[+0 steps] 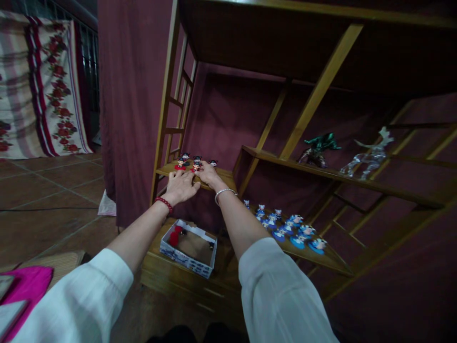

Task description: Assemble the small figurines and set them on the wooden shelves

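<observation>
Both my hands reach to a small upper-left shelf (223, 177) where several small figurines with black hats and red bases stand. My right hand (210, 176), with a silver bangle, has its fingers closed at a front-row red-based figurine (196, 166); part of the grip is hidden. Just left of it, my left hand (181, 186) hovers palm down near the shelf's front edge, fingers stretched out, holding nothing; it wears a red bead bracelet. Another red-based figurine (180, 164) stands beyond its fingertips. Below sits an open shallow box (194, 265) with a few red and black pieces inside.
Blue-based figurines (280, 232) stand in rows on a lower right shelf. A dark green ornament (319, 148) and a clear animal figure (369, 155) occupy the middle shelf. Wooden uprights (321, 90) divide the unit. At lower left lies a bright pink cloth (34, 283).
</observation>
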### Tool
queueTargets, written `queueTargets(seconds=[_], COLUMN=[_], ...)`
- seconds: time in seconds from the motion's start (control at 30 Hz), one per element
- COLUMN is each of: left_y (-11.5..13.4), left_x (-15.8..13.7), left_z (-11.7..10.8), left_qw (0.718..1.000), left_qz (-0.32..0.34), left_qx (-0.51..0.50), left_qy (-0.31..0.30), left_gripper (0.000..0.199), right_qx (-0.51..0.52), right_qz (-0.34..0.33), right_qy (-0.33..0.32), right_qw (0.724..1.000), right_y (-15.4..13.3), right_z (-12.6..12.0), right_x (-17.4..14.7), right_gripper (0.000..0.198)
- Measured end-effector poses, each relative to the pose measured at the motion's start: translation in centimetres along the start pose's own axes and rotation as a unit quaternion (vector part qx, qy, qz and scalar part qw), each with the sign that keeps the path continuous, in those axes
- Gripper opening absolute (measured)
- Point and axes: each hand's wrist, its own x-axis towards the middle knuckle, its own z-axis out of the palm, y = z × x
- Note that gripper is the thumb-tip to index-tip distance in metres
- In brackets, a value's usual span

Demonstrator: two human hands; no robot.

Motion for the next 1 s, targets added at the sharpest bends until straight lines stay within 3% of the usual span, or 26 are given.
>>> queueTargets(seconds=[1.0], left_y=[0.1], left_x=[0.05], left_z=[0.37], left_qw=[1.0], left_qz=[-0.006], left_qx=[0.026], left_qy=[-0.007], left_gripper=[0.051], right_qx=[-0.03], right_qz=[-0.008], right_qy=[0.015], right_qw=[0.999], right_y=[0.17], right_z=[0.06], right_x=[-0.1], right_gripper=[0.029])
